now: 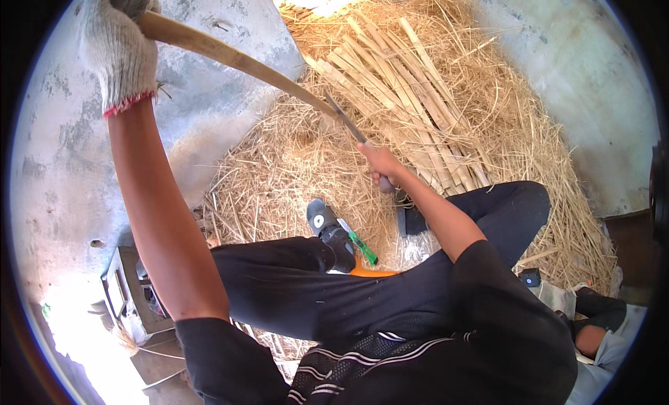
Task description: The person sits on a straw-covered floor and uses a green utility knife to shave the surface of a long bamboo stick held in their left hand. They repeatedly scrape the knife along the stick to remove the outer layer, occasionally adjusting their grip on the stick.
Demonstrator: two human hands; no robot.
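Observation:
My left hand (122, 53), in a white knitted glove with a red cuff, is raised at the upper left. It is closed around the end of a long, curved bamboo strip (237, 58). The strip slopes down to the right, to the middle of the view. My right hand (378, 164) is bare and wrapped around the handle of a knife (348, 126). Its blade points up and left and meets the strip's lower end; whether it cuts into it I cannot tell. Several split bamboo strips (411, 91) lie in a pile beyond my right hand.
Pale shavings (272, 150) cover the floor around my feet. A tool with a green handle (364, 249) lies beside my dark shoe (319, 218), near an orange object (373, 271). Grey walls (230, 21) stand on both sides. A box-like object (136, 290) is at lower left.

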